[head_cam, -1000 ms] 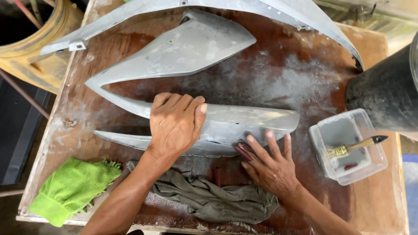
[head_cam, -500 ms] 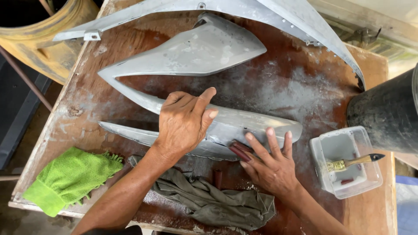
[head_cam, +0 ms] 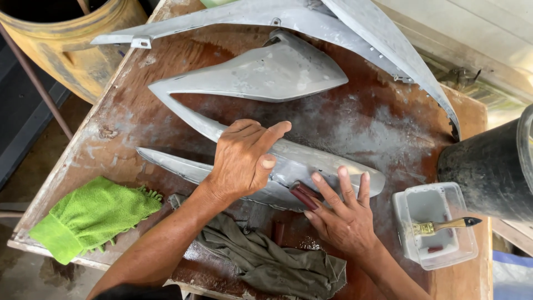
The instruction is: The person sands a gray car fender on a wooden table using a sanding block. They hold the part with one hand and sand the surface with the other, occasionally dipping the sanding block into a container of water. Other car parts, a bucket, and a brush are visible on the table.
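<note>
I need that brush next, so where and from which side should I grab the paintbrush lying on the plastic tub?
Probably by the wooden handle of the paintbrush, coming from the right. It lies across the rim of the plastic tub, and its dark tip overhangs the right rim, free to pinch.

Grey panel [head_cam: 327, 161] under the left hand [head_cam: 244, 158] looked like matt, sanded plastic w/ dull primer finish, patchy in spots. Wood table [head_cam: 388, 122] was rough, reddish-brown, smeared w/ pale dust; green cloth [head_cam: 91, 216] looked fluffy, terry-like, olive rag [head_cam: 266, 261] thin & crumpled. Tub [head_cam: 436, 225] was cloudy translucent plastic, brush [head_cam: 441, 226] had a wood handle & brassy ferrule.
</note>
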